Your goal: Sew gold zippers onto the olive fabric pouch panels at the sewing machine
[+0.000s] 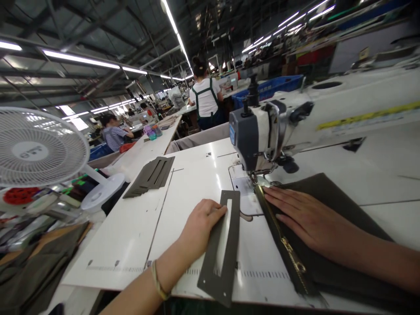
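Note:
My left hand [201, 225] pinches the left edge of a grey-green slotted panel [232, 245], its long opening showing the white table. My right hand [305, 214] lies flat, fingers stretched, on a dark green fabric piece [323, 192]. Along that fabric's left edge runs a brass zipper [274, 218] with its pull [298, 264] near the lower end. The zipper's top end sits by the needle area of a sewing machine [251, 135]. Bare table separates the panel from the zipper.
A stack of slotted panels [152, 175] lies on the white table [124, 236] at the left. Beyond it stand a white fan [42, 148] and dark cloth [42, 271]. Two people [206, 96] work farther back, near a blue bin [272, 87].

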### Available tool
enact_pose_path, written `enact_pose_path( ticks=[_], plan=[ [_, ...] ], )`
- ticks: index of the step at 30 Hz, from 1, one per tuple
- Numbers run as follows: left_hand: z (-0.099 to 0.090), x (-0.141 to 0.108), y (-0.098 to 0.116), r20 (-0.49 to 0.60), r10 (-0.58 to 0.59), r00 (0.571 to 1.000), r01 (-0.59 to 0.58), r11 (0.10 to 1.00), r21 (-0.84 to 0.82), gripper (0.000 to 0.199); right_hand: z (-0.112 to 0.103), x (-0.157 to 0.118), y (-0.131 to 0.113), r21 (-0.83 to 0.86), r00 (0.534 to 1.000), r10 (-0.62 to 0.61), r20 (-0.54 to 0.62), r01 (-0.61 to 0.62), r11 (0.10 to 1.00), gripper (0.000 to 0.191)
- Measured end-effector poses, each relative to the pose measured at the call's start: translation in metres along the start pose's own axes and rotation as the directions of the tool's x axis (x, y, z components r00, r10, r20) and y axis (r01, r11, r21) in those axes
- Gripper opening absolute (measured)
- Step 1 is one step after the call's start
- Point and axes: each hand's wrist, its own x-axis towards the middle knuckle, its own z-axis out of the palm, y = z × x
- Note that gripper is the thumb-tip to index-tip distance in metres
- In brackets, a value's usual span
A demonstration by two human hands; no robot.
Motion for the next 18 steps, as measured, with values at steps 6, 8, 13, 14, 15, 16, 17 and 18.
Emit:
enact_pose_path(
  ticks=[6,8,13,14,15,16,17,18],
  plan=[
    [0.016,0.022,0.029,-0.265,0.129,0.955,-0.133,0.991,0.004,0.031,-0.004,-0.008,-0.012,0.011,1.000,0.009,-0.029,-0.009,1.000,0.043],
    [0.025,0.032,0.045,-0.210,0.169,0.963,-0.162,0.985,0.052,0.032,-0.003,-0.008,-0.014,0.019,0.999,0.009,-0.052,-0.008,1.000,0.043],
    [0.045,0.052,0.065,0.009,0.138,0.990,-0.137,0.971,0.194,0.028,-0.001,-0.007,-0.014,0.011,0.995,-0.020,-0.094,0.021,1.000,0.046],
    [0.047,0.053,0.065,0.018,0.129,0.991,-0.130,0.970,0.204,0.028,-0.001,-0.007,-0.014,-0.001,0.995,-0.024,-0.100,0.024,1.000,0.047],
    [0.049,0.053,0.064,0.012,0.122,0.992,-0.122,0.970,0.208,0.029,0.000,-0.008,-0.014,-0.013,0.994,-0.024,-0.104,0.023,1.000,0.047],
    [0.050,0.053,0.063,0.000,0.123,0.992,-0.121,0.970,0.209,0.029,0.000,-0.008,-0.014,-0.024,0.994,-0.018,-0.109,0.016,1.000,0.048],
    [0.051,0.052,0.061,-0.013,0.128,0.992,-0.123,0.970,0.209,0.029,0.001,-0.008,-0.014,-0.034,0.993,-0.009,-0.116,0.005,0.999,0.048],
    [0.053,0.051,0.060,-0.026,0.138,0.990,-0.130,0.969,0.210,0.029,0.001,-0.007,-0.015,-0.042,0.992,0.001,-0.123,-0.006,0.999,0.049]
  ],
)
